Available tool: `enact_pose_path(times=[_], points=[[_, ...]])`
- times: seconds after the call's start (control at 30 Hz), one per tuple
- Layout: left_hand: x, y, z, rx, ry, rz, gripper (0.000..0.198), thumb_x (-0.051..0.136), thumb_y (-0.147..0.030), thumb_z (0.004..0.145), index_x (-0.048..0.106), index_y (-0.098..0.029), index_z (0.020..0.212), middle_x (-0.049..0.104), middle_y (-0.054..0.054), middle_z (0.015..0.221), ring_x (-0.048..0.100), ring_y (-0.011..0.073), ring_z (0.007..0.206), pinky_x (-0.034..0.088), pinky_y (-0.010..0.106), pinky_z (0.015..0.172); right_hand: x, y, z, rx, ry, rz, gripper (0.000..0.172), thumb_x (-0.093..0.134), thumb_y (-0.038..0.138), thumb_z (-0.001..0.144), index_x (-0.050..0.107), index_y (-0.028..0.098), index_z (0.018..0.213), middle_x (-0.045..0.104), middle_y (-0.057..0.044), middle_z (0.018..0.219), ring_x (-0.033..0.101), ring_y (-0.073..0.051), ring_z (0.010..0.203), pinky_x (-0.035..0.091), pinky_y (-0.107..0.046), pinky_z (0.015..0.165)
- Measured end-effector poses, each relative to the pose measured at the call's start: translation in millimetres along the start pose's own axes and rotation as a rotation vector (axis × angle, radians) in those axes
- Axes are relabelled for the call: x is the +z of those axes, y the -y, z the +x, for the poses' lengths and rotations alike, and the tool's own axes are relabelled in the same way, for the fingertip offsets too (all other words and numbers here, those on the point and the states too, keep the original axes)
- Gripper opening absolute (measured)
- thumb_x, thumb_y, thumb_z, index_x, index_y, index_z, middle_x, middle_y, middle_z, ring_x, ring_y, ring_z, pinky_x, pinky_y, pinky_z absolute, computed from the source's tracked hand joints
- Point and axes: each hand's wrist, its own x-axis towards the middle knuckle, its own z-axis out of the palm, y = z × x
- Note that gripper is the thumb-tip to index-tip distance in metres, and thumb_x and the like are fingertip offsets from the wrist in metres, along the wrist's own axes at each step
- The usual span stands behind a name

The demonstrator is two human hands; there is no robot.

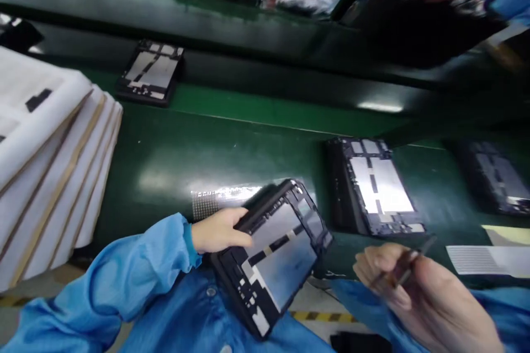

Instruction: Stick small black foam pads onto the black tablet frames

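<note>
Head view: left hand has fingers clamped on a dark-framed device; right of that device, right hand fingers pinch a blurred slender tool.

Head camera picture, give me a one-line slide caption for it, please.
Left hand grips a black electronic assembly while the right hand holds a small blurred object at a green workbench.

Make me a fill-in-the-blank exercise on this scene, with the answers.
1. The left hand holds a device with a frame coloured ____.
2. The right hand, holding a slim object, is ____ (touching/apart from) that device.
3. The white stack stands at the picture's ____ edge.
4. The table is coloured ____.

Answers: black; apart from; left; green
</note>
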Motion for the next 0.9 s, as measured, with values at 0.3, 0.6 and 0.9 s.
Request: enact_pose_path(times=[0.3,0.6,0.9], points=[[-86.8,-29.1,-11.7,0.229,-0.63,0.796,0.012,0.071,-0.03,0.098,0.076,-0.02,0.096,0.071,0.005,0.094,0.065,0.0242,0.095,0.048,0.041,0.094,66.7,-53.6,129.3,-0.145,0.171,-0.113,0.016,0.079,0.039,0.11,0.084,0.026,0.119,0.087,-0.008,0.121,0.083,-0.025,0.114,0.069,-0.042,0.103],[-115.6,-2.8,2.1,0.312,-0.226,0.969,0.021,0.073,-0.042,0.095,0.081,-0.024,0.087,0.066,-0.001,0.078,0.059,0.0203,0.091,0.039,0.035,0.09,83.2,-74.9,152.1,-0.176,0.405,-0.24,0.02,0.068,0.037,0.116,0.077,0.022,0.125,0.086,-0.008,0.121,0.082,-0.023,0.109,0.067,-0.038,0.099],[-116.2,-7.1,4.1,0.257,-0.219,0.913,0.025,0.071,-0.046,0.092,0.08,-0.024,0.084,0.064,0.0,0.077,0.067,0.025,0.101,0.045,0.042,0.102,80.9,-70.9,159.4,-0.176,0.418,-0.287,0.017,0.07,0.037,0.115,0.079,0.023,0.119,0.087,-0.008,0.12,0.083,-0.024,0.11,0.067,-0.04,0.102]])
